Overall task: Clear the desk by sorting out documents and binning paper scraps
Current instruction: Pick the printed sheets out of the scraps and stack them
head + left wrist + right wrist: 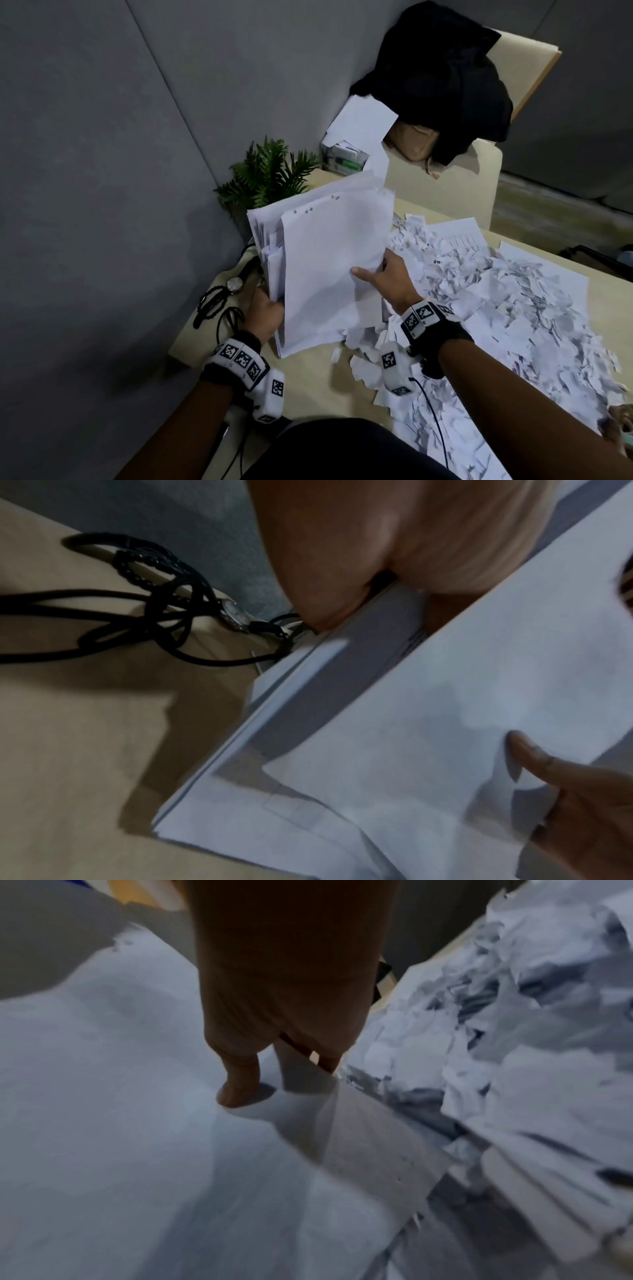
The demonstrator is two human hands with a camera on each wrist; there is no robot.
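Observation:
A thick stack of white documents (325, 260) stands tilted on the beige desk (308, 387), its lower edge on the desktop. My left hand (265, 308) grips the stack's left edge, with the sheets (394, 723) running between thumb and fingers. My right hand (383, 274) holds the right edge, thumb pressed on the front sheet (120, 1096) and fingers behind it. A wide heap of torn paper scraps (513, 308) covers the desk to the right of the stack, and the same scraps (514, 1015) lie right beside my right hand.
A wristwatch (234, 284) and black cords (212, 308) lie at the desk's left edge. Behind the stack stand a small green plant (270, 171) and a box of stationery (346, 157). A black garment (442, 78) drapes over a chair. Printed sheets (459, 240) lie under the scraps.

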